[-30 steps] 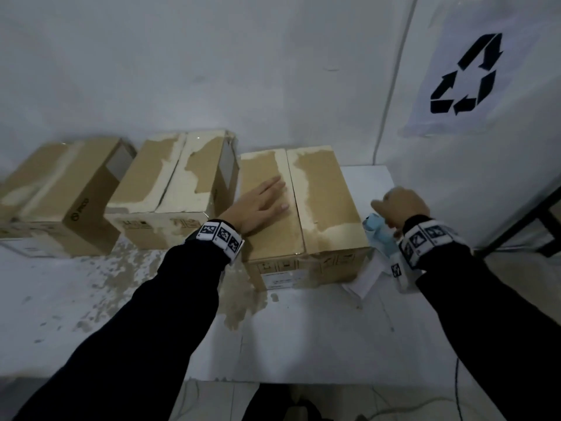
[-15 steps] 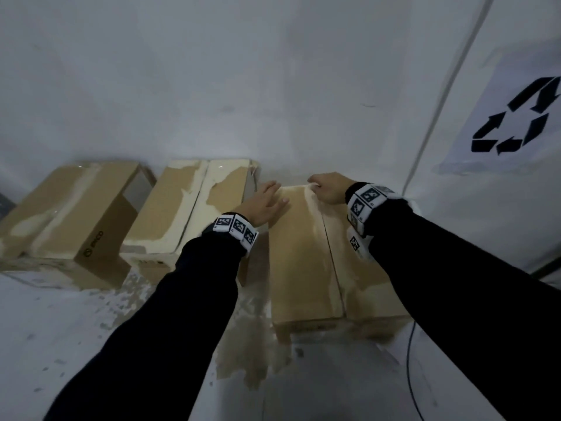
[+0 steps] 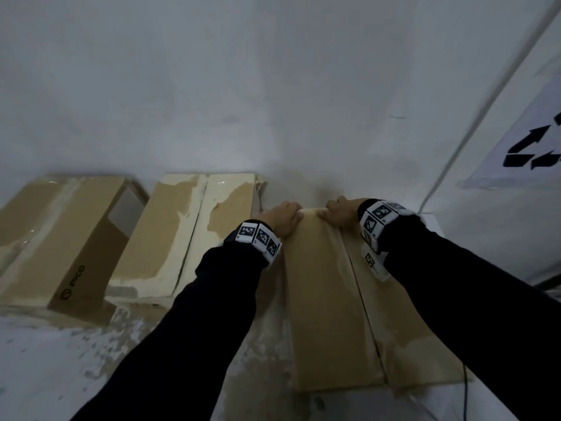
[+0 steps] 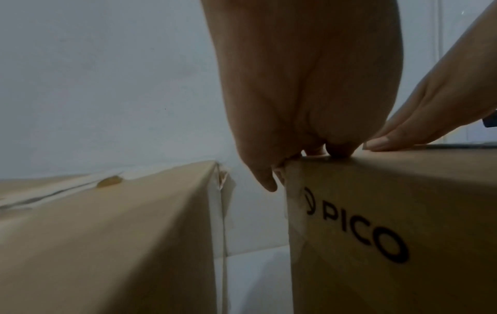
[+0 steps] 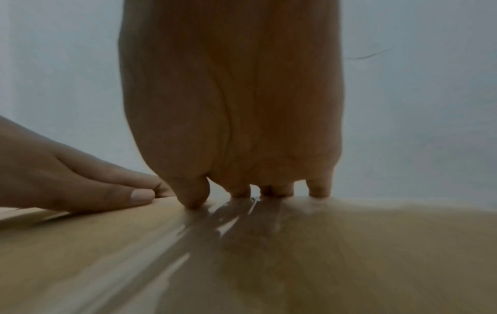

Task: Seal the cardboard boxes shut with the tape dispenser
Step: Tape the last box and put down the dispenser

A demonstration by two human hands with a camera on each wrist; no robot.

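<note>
Three cardboard boxes stand in a row against the wall. Both hands are on the right box, at its far edge by the wall. My left hand rests on the far left corner, with its thumb down the side printed PICO. My right hand presses its fingertips onto a glossy strip of clear tape that runs along the top seam. The fingers of each hand bend a little over the far edge. No tape dispenser shows in any view.
The middle box has torn, pale patches on top, and the left box lies at an angle. A narrow gap separates the middle and right boxes. They sit on a white, scuffed table. A recycling sign hangs on the right wall.
My right hand left the spot beside the box, where it held a blue dispenser, and went to the far edge. My left hand slid from mid-top to the far corner.
</note>
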